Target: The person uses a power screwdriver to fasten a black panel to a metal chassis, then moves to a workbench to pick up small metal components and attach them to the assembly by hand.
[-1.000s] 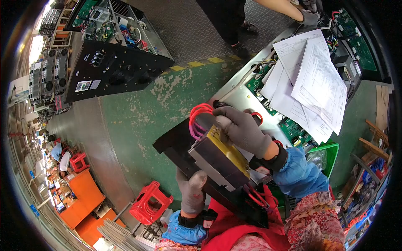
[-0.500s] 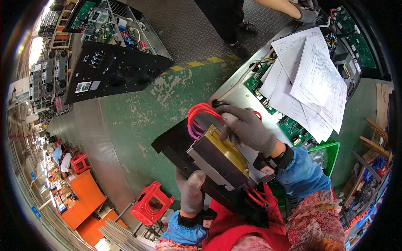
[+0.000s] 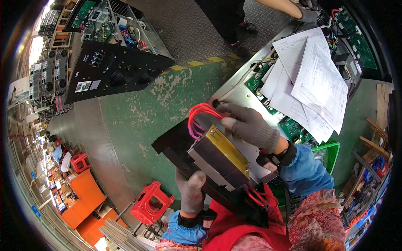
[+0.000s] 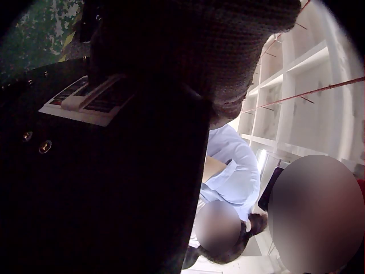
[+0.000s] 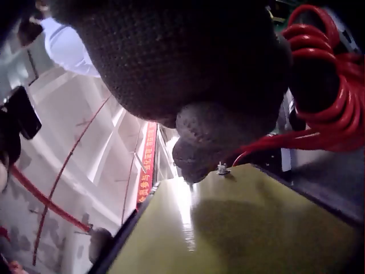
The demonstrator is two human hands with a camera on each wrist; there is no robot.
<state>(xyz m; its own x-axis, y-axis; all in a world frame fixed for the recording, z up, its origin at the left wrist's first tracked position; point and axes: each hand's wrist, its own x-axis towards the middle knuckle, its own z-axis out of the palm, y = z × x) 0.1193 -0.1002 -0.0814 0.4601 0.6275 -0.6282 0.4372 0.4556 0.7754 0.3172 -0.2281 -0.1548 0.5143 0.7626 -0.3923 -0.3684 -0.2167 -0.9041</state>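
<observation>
My gloved left hand [image 3: 192, 193] grips the edge of a black metal panel [image 3: 173, 152], its thumb lying on top. Fixed to the panel is a boxy grey-and-black component with a yellow top [image 3: 228, 151]. Red wires [image 3: 202, 108] loop from the panel's far end to my gloved right hand [image 3: 253, 127], which pinches them between thumb and fingers above the yellow top. In the right wrist view the fingertips [image 5: 197, 162] are close to a small metal terminal [image 5: 222, 169] on the yellow face. The left wrist view shows the panel's dark face with a label [image 4: 85, 103].
An open chassis with green circuit boards [image 3: 293, 129] lies ahead on the right, papers [image 3: 320, 83] spread over it. Another person's gloved hand [image 3: 307, 16] works at its far end. A black cabinet [image 3: 117, 73] stands left; a red stool [image 3: 151, 203] and green crate [image 3: 333, 157] are nearby.
My right hand has slid back off the yellow top, toward the right, and its fingers now extend to the red wires. The left hand and panel have barely moved.
</observation>
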